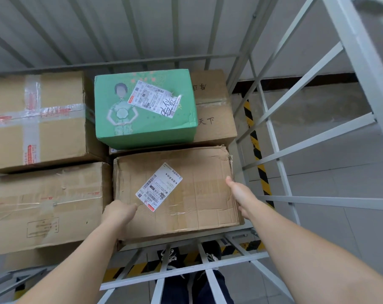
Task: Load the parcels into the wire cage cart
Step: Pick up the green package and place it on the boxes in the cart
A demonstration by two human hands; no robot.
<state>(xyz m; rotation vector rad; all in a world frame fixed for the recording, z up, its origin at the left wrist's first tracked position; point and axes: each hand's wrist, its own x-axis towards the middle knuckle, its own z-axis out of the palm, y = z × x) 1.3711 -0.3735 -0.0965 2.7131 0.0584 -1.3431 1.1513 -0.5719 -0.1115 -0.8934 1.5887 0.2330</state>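
A worn brown cardboard parcel [197,194] with a white shipping label [158,186] lies at the front right of the wire cage cart [317,137]. My left hand [118,212] grips its near-left edge, knuckles up and fingers hidden. My right hand [241,194] holds the right edge, thumb on top and fingers down the side next to the cage bars. Behind it sits a green printed parcel [146,128] with a label, on top of a flat brown box [214,119].
A large taped carton [54,132] fills the back left and another brown carton [43,205] the front left, both touching the held parcel's neighbours. The cage's low front rail [186,273] is by my shoes [170,257]. Yellow-black floor tape [257,154] runs outside on the right.
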